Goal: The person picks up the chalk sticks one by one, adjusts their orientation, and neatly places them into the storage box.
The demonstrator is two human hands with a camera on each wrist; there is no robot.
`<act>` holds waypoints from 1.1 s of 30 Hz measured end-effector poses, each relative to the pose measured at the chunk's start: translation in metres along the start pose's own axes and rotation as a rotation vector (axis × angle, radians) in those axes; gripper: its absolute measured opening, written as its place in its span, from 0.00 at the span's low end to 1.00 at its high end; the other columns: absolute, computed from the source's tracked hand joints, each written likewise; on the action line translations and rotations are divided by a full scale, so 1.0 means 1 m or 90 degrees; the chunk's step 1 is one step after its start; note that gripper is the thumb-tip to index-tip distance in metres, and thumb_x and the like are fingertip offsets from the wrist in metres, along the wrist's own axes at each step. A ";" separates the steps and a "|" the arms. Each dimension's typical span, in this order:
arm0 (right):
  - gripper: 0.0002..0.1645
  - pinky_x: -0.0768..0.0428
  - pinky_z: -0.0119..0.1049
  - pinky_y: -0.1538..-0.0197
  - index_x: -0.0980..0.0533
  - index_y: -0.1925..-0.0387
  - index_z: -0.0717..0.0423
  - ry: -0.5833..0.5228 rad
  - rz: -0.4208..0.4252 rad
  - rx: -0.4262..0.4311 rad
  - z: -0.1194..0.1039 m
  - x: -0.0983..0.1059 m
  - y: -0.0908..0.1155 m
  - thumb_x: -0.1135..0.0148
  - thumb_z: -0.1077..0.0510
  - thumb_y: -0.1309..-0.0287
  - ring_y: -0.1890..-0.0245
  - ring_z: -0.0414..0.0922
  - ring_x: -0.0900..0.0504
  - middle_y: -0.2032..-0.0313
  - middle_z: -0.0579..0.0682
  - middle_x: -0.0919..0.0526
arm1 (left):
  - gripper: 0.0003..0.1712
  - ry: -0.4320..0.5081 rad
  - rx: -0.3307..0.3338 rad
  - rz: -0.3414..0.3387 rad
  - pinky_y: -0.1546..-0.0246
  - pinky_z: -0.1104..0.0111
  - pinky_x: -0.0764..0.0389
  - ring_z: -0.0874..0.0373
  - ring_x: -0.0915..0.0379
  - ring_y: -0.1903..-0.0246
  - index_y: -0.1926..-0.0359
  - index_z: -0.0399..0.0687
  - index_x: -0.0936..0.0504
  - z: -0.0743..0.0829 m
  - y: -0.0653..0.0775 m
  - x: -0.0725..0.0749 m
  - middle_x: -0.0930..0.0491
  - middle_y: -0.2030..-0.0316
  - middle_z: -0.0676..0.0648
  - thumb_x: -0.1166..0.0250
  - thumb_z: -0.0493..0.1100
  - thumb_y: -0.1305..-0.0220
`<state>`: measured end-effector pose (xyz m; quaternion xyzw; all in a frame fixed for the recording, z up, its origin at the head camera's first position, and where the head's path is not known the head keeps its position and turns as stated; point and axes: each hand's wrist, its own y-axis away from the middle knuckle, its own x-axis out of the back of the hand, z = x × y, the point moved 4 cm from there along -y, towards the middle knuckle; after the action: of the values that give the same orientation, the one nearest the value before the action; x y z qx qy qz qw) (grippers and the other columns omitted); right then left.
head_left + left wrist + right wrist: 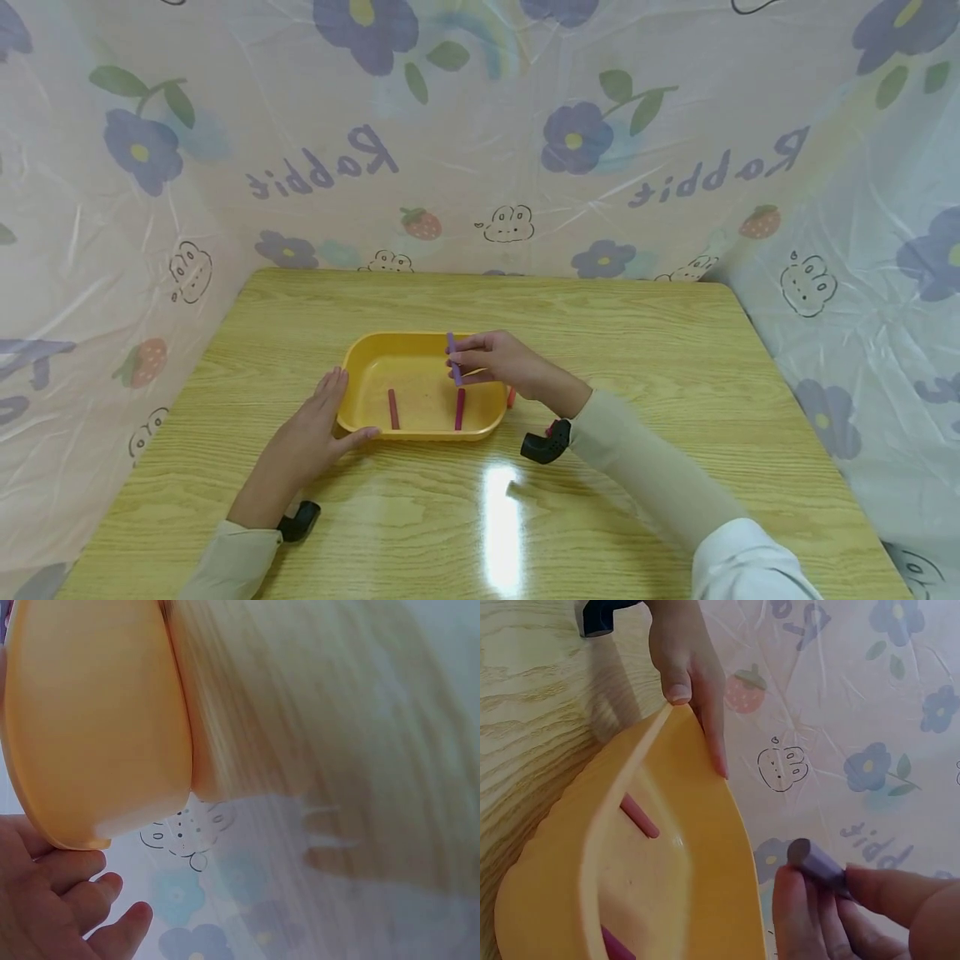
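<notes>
A yellow plastic basin (pixel 423 435) sits on the table. My left hand (pixel 311 429) rests against its near left corner, fingers along the left side and thumb by the front rim. Above the basin's right part, my right hand (pixel 513 364) pinches a slim purple stick (pixel 457 375) between thumb and fingers. The stick's blunt round end (pixel 800 850) faces the right wrist camera. Inside the basin, a dull red stick (pixel 393 409) and a magenta stick (pixel 461 409) lie apart near the front wall.
A coral stick (pixel 512 397) shows just outside the basin's right end, partly hidden by it. The wood-grain table (pixel 637 333) is backed by a printed plastic curtain (pixel 465 167) on three sides. Black wrist devices (pixel 546 444) sit at both cuffs.
</notes>
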<state>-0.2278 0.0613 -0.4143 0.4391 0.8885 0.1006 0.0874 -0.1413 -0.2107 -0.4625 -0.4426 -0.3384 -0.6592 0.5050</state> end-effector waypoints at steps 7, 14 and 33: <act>0.17 0.23 0.47 0.51 0.26 0.49 0.68 0.027 -0.004 -0.010 0.005 -0.009 -0.009 0.46 0.61 0.36 0.53 0.54 0.20 0.57 0.60 0.19 | 0.63 0.002 0.011 -0.008 0.38 0.45 0.47 0.45 0.64 0.30 0.27 0.44 0.64 0.001 0.000 -0.001 0.62 0.29 0.40 0.49 0.77 0.49; 0.17 0.24 0.51 0.50 0.26 0.49 0.70 0.055 -0.015 -0.004 0.008 -0.020 -0.017 0.46 0.63 0.36 0.53 0.57 0.21 0.53 0.66 0.22 | 0.63 0.000 0.015 -0.009 0.38 0.45 0.48 0.44 0.64 0.31 0.27 0.43 0.64 0.002 0.001 0.000 0.63 0.28 0.40 0.49 0.77 0.48; 0.16 0.19 0.44 0.59 0.25 0.53 0.72 0.180 0.021 -0.043 0.032 -0.025 -0.042 0.44 0.62 0.37 0.69 0.44 0.18 0.61 0.64 0.19 | 0.63 0.011 0.013 -0.006 0.38 0.45 0.48 0.45 0.65 0.30 0.27 0.44 0.64 0.002 0.000 0.001 0.64 0.28 0.42 0.49 0.77 0.48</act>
<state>-0.2367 0.0200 -0.4542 0.4320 0.8807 0.1928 -0.0259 -0.1404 -0.2092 -0.4610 -0.4301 -0.3432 -0.6617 0.5093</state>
